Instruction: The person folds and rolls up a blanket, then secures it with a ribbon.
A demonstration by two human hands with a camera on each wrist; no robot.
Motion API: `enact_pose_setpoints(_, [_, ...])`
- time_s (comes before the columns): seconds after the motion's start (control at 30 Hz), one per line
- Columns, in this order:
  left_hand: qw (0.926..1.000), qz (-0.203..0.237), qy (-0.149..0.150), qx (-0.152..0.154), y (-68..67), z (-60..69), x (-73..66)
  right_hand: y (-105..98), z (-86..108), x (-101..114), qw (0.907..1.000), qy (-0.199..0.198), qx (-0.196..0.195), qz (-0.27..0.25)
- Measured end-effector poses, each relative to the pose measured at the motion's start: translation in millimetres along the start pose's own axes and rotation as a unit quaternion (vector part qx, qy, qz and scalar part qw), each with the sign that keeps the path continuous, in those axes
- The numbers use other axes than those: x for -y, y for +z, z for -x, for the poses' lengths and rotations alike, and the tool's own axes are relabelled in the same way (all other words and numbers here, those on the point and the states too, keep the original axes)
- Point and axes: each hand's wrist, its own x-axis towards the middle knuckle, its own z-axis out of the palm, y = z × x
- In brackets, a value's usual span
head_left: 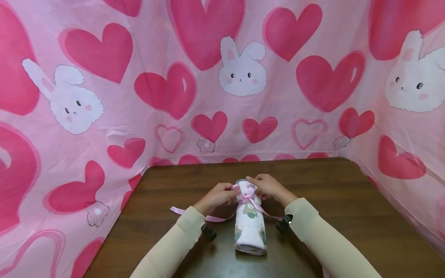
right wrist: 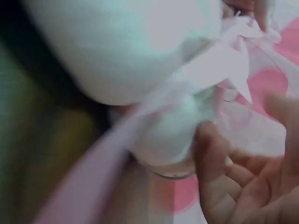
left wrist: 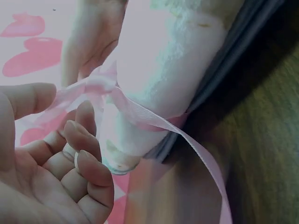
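Observation:
A rolled white cloth (head_left: 250,231) with green and brown patches lies lengthwise before me, a grey edge showing at its far end. Round its upper part goes a pink ribbon (head_left: 247,198), tied in a bow with long tails trailing to both sides. My left hand (head_left: 220,196) pinches a loop of the ribbon between thumb and fingers on the roll's left. On the other side, my right hand (head_left: 271,188) is beside the far end. Its thumb and forefinger stand apart in the right wrist view, near the fabric (right wrist: 173,135), with blur over the fingertips.
The brown wooden table (head_left: 156,185) extends around the roll. A ribbon tail (head_left: 177,210) stretches left across it. Pink cloth (head_left: 205,100) with hearts and rabbits hangs behind and at both sides. Black wrist cameras (head_left: 208,233) sit on both forearms near the roll.

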Motion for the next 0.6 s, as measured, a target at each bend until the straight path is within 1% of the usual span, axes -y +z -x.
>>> enact_pose_setpoints(0.07, [1.0000,0.003,-0.002,-0.007,-0.1,0.5,-2.6,-1.6,-4.8,2.4,0.9996,-0.008,0.025,-0.010])
enact_pose_setpoints(0.13, [0.9999,-0.002,-0.007,-0.013,-1.4,1.6,-6.0,-4.4,-8.2,1.4,0.9981,-0.016,0.049,-0.033])
enact_pose_setpoints(0.2, [0.9997,-0.012,-0.006,-0.019,-3.6,1.8,-8.5,-7.0,-10.4,-2.2,0.9961,-0.018,0.060,-0.062])
enact_pose_setpoints(0.33, [0.9991,-0.036,0.003,-0.021,-4.3,0.1,-14.2,-13.7,-7.6,-11.4,0.9951,-0.036,0.043,-0.081])
enact_pose_setpoints(0.4, [0.9987,-0.043,0.003,-0.025,-4.8,-0.3,-15.8,-15.0,-3.9,-13.4,0.9942,-0.046,0.031,-0.092])
enact_pose_setpoints(0.53, [0.9980,-0.049,0.001,-0.040,-5.8,1.1,-16.7,-17.2,8.9,-12.8,0.9902,-0.069,0.020,-0.120])
enact_pose_setpoints(0.6, [0.9978,-0.048,0.006,-0.045,-6.1,2.1,-16.3,-18.9,16.5,-12.2,0.9875,-0.077,0.015,-0.136])
